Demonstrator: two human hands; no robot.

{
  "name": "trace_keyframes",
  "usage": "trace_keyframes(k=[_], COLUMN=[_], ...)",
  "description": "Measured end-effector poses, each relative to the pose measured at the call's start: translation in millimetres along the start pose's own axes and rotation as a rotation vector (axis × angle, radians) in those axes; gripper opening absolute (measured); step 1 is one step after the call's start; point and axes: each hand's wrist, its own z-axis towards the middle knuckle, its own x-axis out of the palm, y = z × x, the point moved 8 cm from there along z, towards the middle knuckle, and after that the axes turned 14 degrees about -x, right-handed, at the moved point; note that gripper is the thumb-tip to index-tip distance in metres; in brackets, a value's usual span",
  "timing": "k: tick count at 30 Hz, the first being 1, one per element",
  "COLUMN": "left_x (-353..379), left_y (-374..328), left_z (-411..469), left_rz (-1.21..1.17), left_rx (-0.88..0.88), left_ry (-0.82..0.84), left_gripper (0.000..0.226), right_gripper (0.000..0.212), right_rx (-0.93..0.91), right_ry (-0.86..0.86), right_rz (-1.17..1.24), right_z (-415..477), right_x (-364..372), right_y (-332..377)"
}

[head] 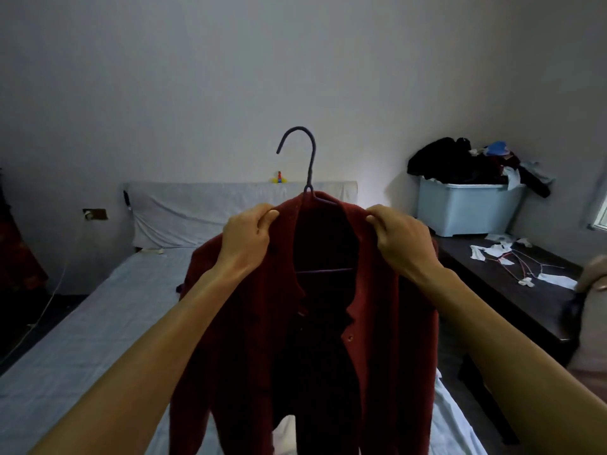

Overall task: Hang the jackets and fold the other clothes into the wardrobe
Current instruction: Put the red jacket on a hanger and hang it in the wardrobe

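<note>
A dark red jacket (371, 326) hangs open-fronted on a purple hanger (310, 165), held up in the air over the bed. The hanger's hook rises above the collar and its crossbar shows inside the jacket. My left hand (249, 234) pinches the jacket's left shoulder at the collar. On the other shoulder, my right hand (399, 238) grips the fabric the same way. The jacket's lower part runs out of the bottom of the frame.
A bed (75, 339) with a pale blue sheet and white headboard lies below. At the right a light blue bin (466, 211) heaped with dark clothes stands on a dark table (512, 290) that carries wire hangers and white scraps. No wardrobe is visible.
</note>
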Motion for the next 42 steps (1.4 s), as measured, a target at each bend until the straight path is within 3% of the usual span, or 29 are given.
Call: trace_keyframes(k=[5,9,12,15,20,24,29,36,42], left_x=[7,5,-4,-10,8,12,23,28,32], left_y=[3,14,33,36,27,17,8,-24,-56], left_z=[-4,-9,-12,-18,-21,-7,-6,-22,-45], left_rz=[0.029,0.027,0.090,0.104,0.194,0.255,0.146,0.074,0.154], left_rx=[0.040,0.119,0.098,0.096,0.142,0.144,0.097,0.130,0.181], left_ry=[0.046,0.135,0.080,0.008,0.082,0.040,0.070,0.080,0.021], left_gripper=[0.022,0.017,0.031,0.035,0.041,0.035,0.015,0.012,0.014], right_gripper=[0.023,0.026,0.021,0.020,0.019,0.021,0.020,0.014,0.016], right_rx=[-0.043,-0.065,-0.040,-0.022,0.012,0.010,0.037,0.094,0.096], right_ry=[0.037,-0.129,-0.242,-0.280,-0.333,-0.303,-0.180,-0.188,-0.128], right_rz=[0.028,-0.008,-0.044,-0.059,-0.033,-0.015,0.019,0.020,0.048], right_z=[-1,-7,-10,-12,-17,-20,-28,-42,-56], right_x=[5,-9,-19,-22,-22,-22,-17,-23,-48], right_y=[7,9,6,1,1,3,1,-3,-21])
